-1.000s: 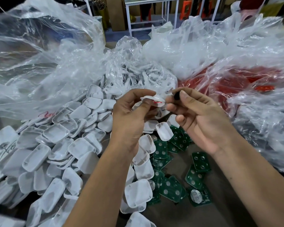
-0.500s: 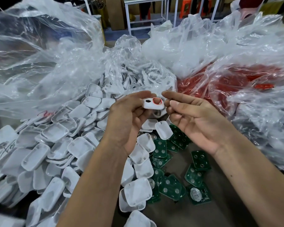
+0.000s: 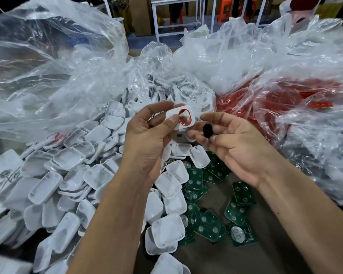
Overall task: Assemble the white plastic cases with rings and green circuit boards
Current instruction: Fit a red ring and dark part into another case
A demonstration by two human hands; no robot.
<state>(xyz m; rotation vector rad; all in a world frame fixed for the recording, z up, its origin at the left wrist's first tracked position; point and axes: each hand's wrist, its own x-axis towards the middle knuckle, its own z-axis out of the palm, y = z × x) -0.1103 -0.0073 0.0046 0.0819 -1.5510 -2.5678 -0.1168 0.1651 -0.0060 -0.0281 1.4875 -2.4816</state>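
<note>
At the centre of the frame the left hand (image 3: 147, 139) pinches a white plastic case (image 3: 181, 119) between thumb and fingertips, its oval opening facing the camera with a red ring (image 3: 185, 119) seated around the rim. Just to its right, the right hand (image 3: 238, 143) lies palm up with fingers loosely spread, and a small black piece (image 3: 208, 131) rests on its fingers rather than being gripped; what that piece is cannot be told.

The main risk seems to be the black piece rolling off those relaxed fingers. If it dropped into the clutter below it would be hard to find. The red ring also looks thin and only lightly seated, so a squeeze or twist from the left thumb, which lies against the ring's left edge, could pop it out of its groove. Pressing a part in while the case is tilted could seat it crooked.

Below the hands, green circuit boards (image 3: 206, 226) lie scattered at lower centre, some overlapping, one carrying a round silver disc (image 3: 238, 233). A heap of loose white cases (image 3: 67, 161) fills the left and lower left, spilling partly over the boards. Crumpled clear plastic bags (image 3: 48, 76) crowd the upper half, and one at the right holds red parts (image 3: 285, 95). The bags press close around the work area, leaving little room to set anything down.
</note>
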